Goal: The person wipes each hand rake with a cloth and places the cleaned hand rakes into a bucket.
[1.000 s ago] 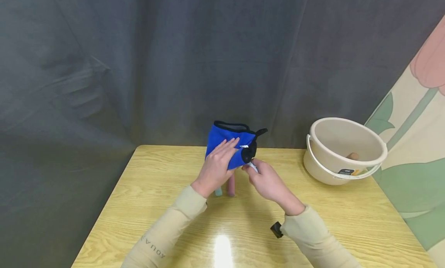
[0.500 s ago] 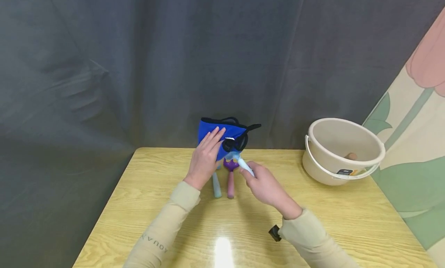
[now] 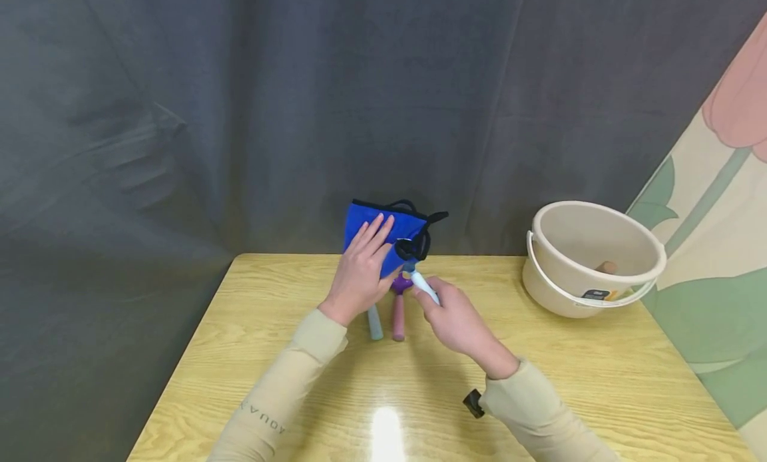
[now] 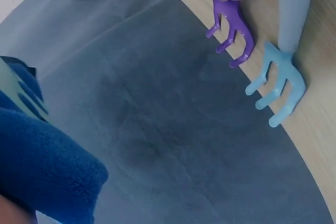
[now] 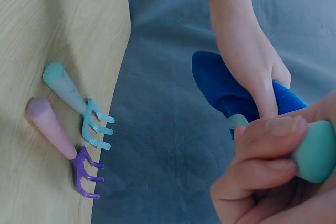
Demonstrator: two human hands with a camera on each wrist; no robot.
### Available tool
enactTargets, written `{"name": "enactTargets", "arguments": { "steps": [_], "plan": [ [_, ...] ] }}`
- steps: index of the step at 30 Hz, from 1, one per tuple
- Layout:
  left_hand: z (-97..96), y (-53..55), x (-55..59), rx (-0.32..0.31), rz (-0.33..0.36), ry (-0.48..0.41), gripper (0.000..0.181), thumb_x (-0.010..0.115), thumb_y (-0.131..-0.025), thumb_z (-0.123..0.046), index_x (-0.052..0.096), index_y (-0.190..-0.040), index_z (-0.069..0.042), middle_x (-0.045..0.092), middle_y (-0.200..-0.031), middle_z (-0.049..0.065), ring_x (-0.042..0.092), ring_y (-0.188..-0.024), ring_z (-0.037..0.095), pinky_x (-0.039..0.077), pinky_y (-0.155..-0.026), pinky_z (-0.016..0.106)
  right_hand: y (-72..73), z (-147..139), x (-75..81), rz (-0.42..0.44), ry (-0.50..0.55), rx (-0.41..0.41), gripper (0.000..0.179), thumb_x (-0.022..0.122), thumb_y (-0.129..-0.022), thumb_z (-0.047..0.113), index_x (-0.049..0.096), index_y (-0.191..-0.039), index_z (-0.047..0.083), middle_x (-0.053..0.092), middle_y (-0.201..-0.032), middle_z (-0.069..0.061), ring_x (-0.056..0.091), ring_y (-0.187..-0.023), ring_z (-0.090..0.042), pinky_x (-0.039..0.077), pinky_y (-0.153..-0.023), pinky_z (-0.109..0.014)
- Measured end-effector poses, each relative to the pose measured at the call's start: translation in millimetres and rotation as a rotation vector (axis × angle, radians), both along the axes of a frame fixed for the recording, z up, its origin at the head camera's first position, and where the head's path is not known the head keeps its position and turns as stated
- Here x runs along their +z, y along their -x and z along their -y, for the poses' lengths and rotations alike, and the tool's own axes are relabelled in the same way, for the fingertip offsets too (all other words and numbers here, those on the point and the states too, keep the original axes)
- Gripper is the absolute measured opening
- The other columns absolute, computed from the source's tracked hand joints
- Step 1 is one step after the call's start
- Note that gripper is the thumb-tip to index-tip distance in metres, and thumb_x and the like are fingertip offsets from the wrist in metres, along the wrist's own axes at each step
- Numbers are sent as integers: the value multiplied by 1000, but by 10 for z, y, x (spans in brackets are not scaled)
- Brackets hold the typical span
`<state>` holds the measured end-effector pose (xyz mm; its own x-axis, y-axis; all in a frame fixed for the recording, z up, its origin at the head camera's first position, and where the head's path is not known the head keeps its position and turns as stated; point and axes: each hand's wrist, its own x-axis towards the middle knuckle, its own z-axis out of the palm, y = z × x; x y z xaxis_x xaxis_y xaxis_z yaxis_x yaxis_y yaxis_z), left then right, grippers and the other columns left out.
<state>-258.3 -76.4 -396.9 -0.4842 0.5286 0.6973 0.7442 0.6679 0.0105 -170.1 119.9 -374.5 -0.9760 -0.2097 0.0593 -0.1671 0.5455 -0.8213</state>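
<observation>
My left hand [image 3: 359,269] grips a blue cloth [image 3: 353,221] with black edging and a dark strap, held up over the table's far side. In the right wrist view, its thumb and fingers pinch the plush cloth [image 5: 212,80]. My right hand [image 3: 458,319] holds the pale-blue handle [image 3: 425,289] of a small hand tool, whose head meets the cloth and is mostly hidden. The handle's rounded mint end [image 5: 316,153] sticks out of my curled fingers. Below lie two small hand rakes, one light blue [image 4: 286,80] and one purple with a pink handle [image 4: 233,24].
A beige bucket [image 3: 542,285] with a white handle stands at the table's back right, with a brown rounded thing [image 3: 607,267] inside. The wood-grain table [image 3: 269,295] ends at a dark grey curtain [image 3: 359,116]. A flower-patterned cloth [image 3: 713,249] hangs at the right.
My left hand and the cloth have shifted left. The right hand has drawn back slightly, exposing more of the tool's handle. In the last half second the cloth has closed back over the tool's head.
</observation>
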Motion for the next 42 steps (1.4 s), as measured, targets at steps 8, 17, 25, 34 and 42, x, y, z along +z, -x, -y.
{"name": "enactTargets", "arguments": {
  "steps": [8,17,25,34,42],
  "plan": [
    [-154,-159,-54,-119,127,-67,53,77,-87,-6,57,-133,9,49,-148,23,42,-141,32,26,-118,38,50,-14,-12,-15,-19,0,24,48,-107,21,62,-98,3,47,-59,-1,39,-45,-14,36,-43,-29],
    [-191,-228,-111,-208,116,-109,39,68,-82,10,60,-120,5,50,-146,26,47,-137,35,31,-116,39,67,-56,-24,-47,-51,21,34,47,-107,23,64,-124,0,51,-65,-2,47,-54,-17,43,-55,-36],
    [-98,-100,-71,-54,4,32,46,89,-79,-14,67,-115,6,49,-150,19,39,-143,31,23,-120,41,43,-56,-18,-38,-51,-5,24,49,-106,22,63,-101,3,48,-62,-2,42,-49,-15,38,-46,-31],
    [80,36,-113,59,5,10,54,94,-70,-9,67,-114,8,44,-155,15,35,-146,30,23,-120,38,9,-29,-69,0,-35,12,25,51,-107,25,64,-103,4,47,-62,-1,38,-48,-12,32,-43,-27],
    [128,46,-90,130,1,-204,58,86,-79,-3,60,-129,11,58,-140,19,55,-130,34,39,-111,38,9,-60,-83,6,-52,22,26,53,-106,27,58,-90,7,41,-62,0,35,-49,-12,31,-44,-27]
  ]
}}
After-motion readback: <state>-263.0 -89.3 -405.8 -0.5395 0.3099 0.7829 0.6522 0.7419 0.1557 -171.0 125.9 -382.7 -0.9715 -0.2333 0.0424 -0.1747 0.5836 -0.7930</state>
